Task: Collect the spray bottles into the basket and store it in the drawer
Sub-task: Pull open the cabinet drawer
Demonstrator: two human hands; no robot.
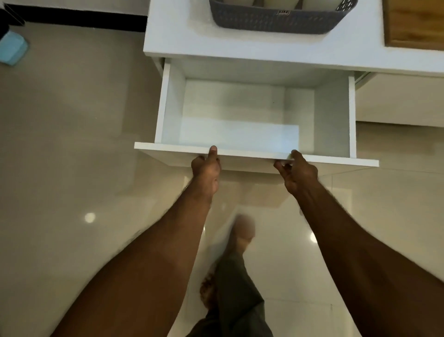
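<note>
Drawer (242, 120) stands pulled well out from under the white counter (240, 50), its inside bare, and both hands hold its front panel. The basket (278, 20) sits on the counter directly above, at the top edge of the view, with pale rounded shapes in it that are probably the spray bottles (281, 3); only their lower parts show, so that cannot be confirmed.

The step in hand looks to be opening the drawer to take the basket. Doing it well means an even pull on both sides so the box does not rack on its runners, and a stop short of the end of travel. The opening already looks wide enough for the basket, though the rear part lies under the counter lip, so the basket would have to go down near the front and level, lest tall bottles tip or catch the counter edge when the drawer shuts.

The left hand (206, 168) grips the panel left of centre, thumb laid on the top edge and fingers curled beneath, out of sight. The right hand (298, 172) holds right of centre, fingers bent around the edge, the thumb up on the rim; how tight either grip is cannot be told. Both forearms reach forward and slightly inward, nearly straight. A blurred leg (237, 264) shows below on the glossy floor (72, 144).
</note>
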